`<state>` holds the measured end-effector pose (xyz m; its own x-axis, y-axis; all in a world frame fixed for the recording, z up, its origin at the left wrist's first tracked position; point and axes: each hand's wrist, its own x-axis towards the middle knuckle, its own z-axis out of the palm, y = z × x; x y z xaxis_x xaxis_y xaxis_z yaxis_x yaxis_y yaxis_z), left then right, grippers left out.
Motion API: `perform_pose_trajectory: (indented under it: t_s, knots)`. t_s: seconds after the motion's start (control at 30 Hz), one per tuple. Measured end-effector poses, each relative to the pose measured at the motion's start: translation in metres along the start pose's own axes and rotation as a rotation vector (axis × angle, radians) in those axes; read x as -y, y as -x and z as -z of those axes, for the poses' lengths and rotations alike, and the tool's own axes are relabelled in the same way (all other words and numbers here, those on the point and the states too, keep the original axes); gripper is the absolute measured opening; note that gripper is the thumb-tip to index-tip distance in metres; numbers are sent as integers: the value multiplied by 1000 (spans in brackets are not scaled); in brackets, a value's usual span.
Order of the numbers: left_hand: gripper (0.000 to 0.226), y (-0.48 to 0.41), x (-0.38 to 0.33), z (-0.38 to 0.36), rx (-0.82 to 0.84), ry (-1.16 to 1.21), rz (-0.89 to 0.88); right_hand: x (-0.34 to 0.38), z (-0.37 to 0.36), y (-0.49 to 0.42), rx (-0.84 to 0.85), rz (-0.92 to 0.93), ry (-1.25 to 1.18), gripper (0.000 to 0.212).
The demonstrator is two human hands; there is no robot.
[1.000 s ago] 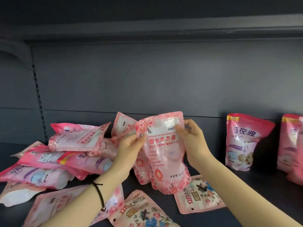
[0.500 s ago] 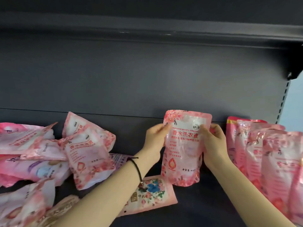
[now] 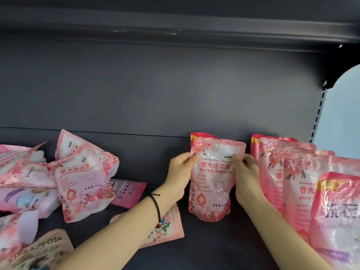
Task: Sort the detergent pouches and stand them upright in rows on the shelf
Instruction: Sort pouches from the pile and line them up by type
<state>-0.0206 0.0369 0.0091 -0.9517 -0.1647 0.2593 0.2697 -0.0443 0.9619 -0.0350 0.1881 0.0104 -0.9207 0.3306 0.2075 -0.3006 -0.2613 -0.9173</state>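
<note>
moved: pouch point(image 3: 214, 178) now lower, base at shelf point(image 3: 224, 240) | axis: upright | grip: left hand point(image 3: 180, 170), right hand point(image 3: 246, 172) pinch its upper edges | row point(image 3: 292, 172) just right

A dark grey back wall point(image 3: 155, 90) fills most of the view. Above it runs the edge of an upper shelf point(image 3: 175, 30), also dark grey. The shelf floor point(image 3: 214, 248) below is dark and flat. At the right stands a post with little slots point(image 3: 318, 115), and past it a pale blue wall point(image 3: 342, 106).
</note>
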Motion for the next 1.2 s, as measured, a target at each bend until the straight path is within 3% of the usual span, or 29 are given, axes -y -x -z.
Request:
perform_pose_trajectory:
  t_s: [0.1,0.17,0.27,0.37,0.5,0.73,0.97,1.07,1.2]
  knots:
    - [28,4,-2,8,46,-89,-34,10,-4,4,-37,140,152,13]
    - [21,4,-9,17,101,-252,-97,26,-6,10,-30,410,313,35]
    - [27,5,-26,54,117,-731,-340,52,-10,18,21,923,755,48]
    - [33,14,-44,109,88,-1252,-611,67,-25,31,200,1144,1004,30]
    - [42,26,-60,174,106,-1683,-628,58,-59,53,508,1196,1236,30]
    - [44,23,-55,283,121,-1958,-521,12,-142,81,807,1194,1503,39]
    - [35,-15,-56,361,92,-1979,-470,-26,-245,95,850,1199,1679,36]
    - [24,-30,-57,376,103,-1873,-459,-40,-281,97,840,1105,1661,37]
    - [29,-42,-47,377,91,-1793,-468,-58,-319,101,799,931,1637,37]
